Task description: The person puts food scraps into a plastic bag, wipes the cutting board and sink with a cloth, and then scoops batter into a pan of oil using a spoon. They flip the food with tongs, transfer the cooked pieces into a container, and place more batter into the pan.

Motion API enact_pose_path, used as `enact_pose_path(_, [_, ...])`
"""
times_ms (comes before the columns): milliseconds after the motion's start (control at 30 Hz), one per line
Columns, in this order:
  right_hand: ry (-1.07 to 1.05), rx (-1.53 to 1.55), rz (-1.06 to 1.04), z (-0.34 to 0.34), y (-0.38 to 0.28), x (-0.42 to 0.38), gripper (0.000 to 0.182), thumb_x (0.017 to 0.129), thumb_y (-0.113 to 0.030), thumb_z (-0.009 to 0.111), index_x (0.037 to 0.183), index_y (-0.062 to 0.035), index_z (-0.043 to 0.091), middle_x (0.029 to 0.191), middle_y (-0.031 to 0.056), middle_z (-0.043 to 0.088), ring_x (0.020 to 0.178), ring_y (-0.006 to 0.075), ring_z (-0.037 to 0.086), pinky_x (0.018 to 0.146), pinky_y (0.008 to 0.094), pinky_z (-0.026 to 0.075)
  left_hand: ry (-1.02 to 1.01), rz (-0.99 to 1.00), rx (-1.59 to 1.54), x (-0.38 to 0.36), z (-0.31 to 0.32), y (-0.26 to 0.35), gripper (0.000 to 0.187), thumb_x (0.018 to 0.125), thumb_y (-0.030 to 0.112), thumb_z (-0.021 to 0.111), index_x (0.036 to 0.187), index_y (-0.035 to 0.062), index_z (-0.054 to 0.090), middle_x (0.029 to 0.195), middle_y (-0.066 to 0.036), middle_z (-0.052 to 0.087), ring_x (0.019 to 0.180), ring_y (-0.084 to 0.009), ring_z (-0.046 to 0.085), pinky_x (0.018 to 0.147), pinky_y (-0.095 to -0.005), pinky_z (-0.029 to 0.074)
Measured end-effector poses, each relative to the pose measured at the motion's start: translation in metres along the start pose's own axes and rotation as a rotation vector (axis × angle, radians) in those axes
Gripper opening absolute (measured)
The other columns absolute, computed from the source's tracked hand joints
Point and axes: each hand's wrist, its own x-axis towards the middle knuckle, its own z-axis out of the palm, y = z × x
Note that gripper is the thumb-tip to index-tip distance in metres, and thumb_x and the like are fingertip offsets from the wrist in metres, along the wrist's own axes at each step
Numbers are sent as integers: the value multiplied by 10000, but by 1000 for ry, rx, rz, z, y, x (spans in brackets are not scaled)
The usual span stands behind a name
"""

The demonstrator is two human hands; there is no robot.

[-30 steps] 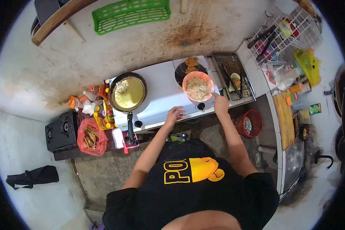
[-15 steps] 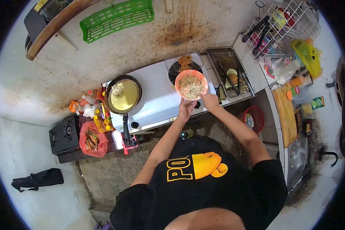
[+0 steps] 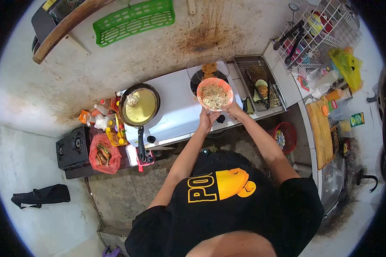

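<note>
An orange-rimmed bowl [image 3: 199, 88] of pale, lumpy mixture is held over the right part of the white stove [image 3: 174, 103]. My left hand [image 3: 207, 119] grips the bowl's near side from below. At its lower right edge, my right hand [image 3: 234, 111] is closed on the rim. Behind the bowl, browned fried food [image 3: 209, 68] rests on a clear lid or plate. To the left, a black frying pan [image 3: 120, 109] holds yellowish oil with one pale lump [image 3: 133, 100] at its upper left.
A metal tray [image 3: 243, 64] with tongs and a patterned item sits right of the stove. Further right are a wire rack [image 3: 326, 38] and a wooden board [image 3: 319, 132]. Left are bottles, a red bag [image 3: 104, 165] of vegetables and a black burner [image 3: 73, 147]. A red basket [image 3: 291, 135] stands below.
My right hand has shifted slightly down along the bowl's edge. The bowl looks slightly more tilted. The whole view has shifted a little.
</note>
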Motion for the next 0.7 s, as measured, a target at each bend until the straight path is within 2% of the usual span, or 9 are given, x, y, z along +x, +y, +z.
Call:
enact_pose_path(33, [-25,56,60,0,-6,-8,256,878,-85,510,1105,-102,628,560,-19,420,410,80,346,354,255,254,-5,-5,29,0,-1,1,494,947,147,259,1413,214,112,1196,-229,482,1004,-305,579,862,-395,509])
enact_pose_path(67, [-48,110,120,1,-13,-15,289,910,-87,467,1175,-88,582,543,-51,324,383,62,259,338,232,195,-5,-3,30,0,-1,2,494,947,147,259,1413,214,112,1196,-229,482,1004,-305,579,862,-395,509])
enact_pose_path(133, [-87,163,126,0,-7,-11,308,919,-99,447,1209,-92,552,544,-54,313,381,60,238,337,230,184,3,-20,63,0,-2,1,528,935,76,231,1421,217,81,1203,-226,480,1000,-303,583,860,-389,513])
enact_pose_path(367, [-198,353,169,-9,11,-5,366,950,-154,374,1304,-100,447,546,-70,256,373,52,186,332,221,161,8,-47,76,-3,-6,6,537,921,66,266,1417,197,108,1206,-229,478,1001,-303,583,869,-389,509])
enact_pose_path(400, [-198,352,170,-9,13,-7,366,950,-154,374,1304,-100,447,546,-70,256,373,52,186,332,221,161,9,-56,81,-4,-7,7,531,919,74,269,1415,190,118,1209,-229,476,1004,-303,582,875,-390,506])
enact_pose_path(467, [-157,474,133,-9,16,-13,284,914,-117,458,1160,-78,592,521,-82,287,358,48,205,325,218,162,10,-66,82,-5,-7,9,526,918,82,273,1413,183,127,1211,-229,475,1006,-304,580,881,-391,502])
enact_pose_path(600, [20,379,81,-8,12,-23,282,905,-118,471,1155,-82,597,512,-83,301,352,48,223,320,227,167,-10,-73,114,-7,-12,8,504,924,107,251,1411,176,142,1212,-227,476,1008,-304,579,889,-392,497])
enact_pose_path(667, [94,298,61,-9,10,-24,281,931,-152,459,1169,-73,586,516,-74,242,377,56,210,347,235,166,-28,-65,112,-6,-15,8,499,925,111,240,1411,175,145,1213,-227,476,1007,-305,580,891,-391,496])
enact_pose_path(700, [94,296,62,-10,9,-27,281,931,-152,459,1169,-73,586,516,-74,242,377,56,210,347,235,166,-34,-72,93,-5,-16,9,531,922,105,259,1420,188,95,1193,-225,494,977,-307,594,835,-379,517])
